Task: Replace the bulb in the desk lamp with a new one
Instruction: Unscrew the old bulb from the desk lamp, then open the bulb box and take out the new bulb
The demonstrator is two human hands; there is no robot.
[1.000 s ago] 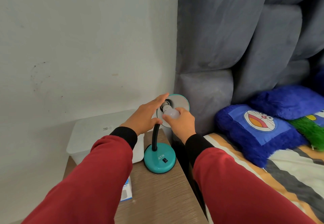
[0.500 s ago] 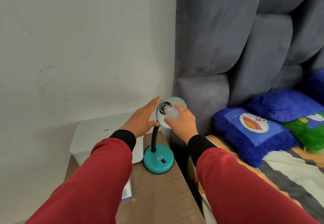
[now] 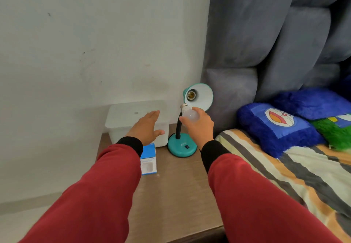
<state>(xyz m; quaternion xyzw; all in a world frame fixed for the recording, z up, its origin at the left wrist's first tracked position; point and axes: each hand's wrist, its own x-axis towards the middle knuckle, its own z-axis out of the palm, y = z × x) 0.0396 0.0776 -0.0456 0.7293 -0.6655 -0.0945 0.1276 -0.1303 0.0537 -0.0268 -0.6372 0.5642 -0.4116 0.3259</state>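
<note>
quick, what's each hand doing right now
Left hand: open, holding nothing, hovering in front of the translucent white plastic box.
Right hand: closed on the frosted white light bulb.

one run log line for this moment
step: old bulb out | right hand: holds bulb | left hand: open, empty | lamp socket: empty | bulb box: on table

Both arms reach forward in red sleeves with black cuffs. The left hand point(image 3: 147, 128) hovers mid-frame — palm down, fingers spread, empty. The right hand point(image 3: 199, 126), just right of centre, is curled closed around a bulb point(image 3: 189, 114).
</note>
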